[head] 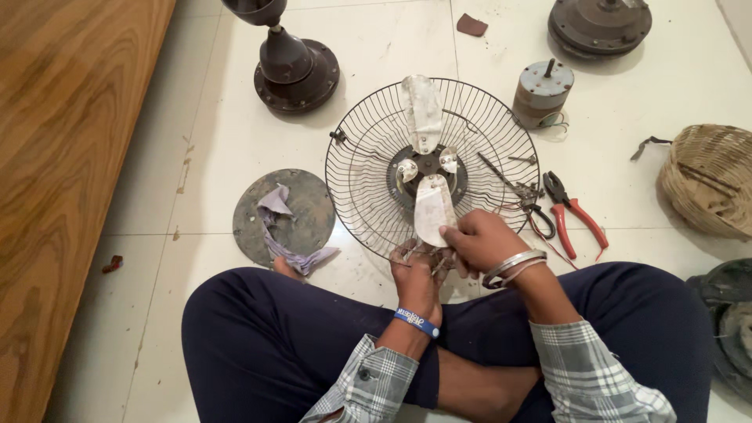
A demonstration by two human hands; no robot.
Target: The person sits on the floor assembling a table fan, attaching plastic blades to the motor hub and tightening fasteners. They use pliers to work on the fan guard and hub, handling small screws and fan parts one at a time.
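Guard: round wire fan guard [368, 157] of thin dark ribs, lying flat on the pale tiled floor [235, 117] before the crossed legs.
Blade: dusty white oval fan blade [433, 207] on the dark hub [427, 166].
Right hand [479, 241]: fingers closed, pinching the blade's near edge.
Left hand [417, 274]: fingers curled around the guard's near rim.
Beside: red-handled pliers [576, 213], cylindrical metal motor [541, 92], woven basket [709, 178].

A single head-worn camera looks steeply down from close above the sitter's crossed legs, facing forward over the white tiled floor [235, 133]; no second view shares the scene.
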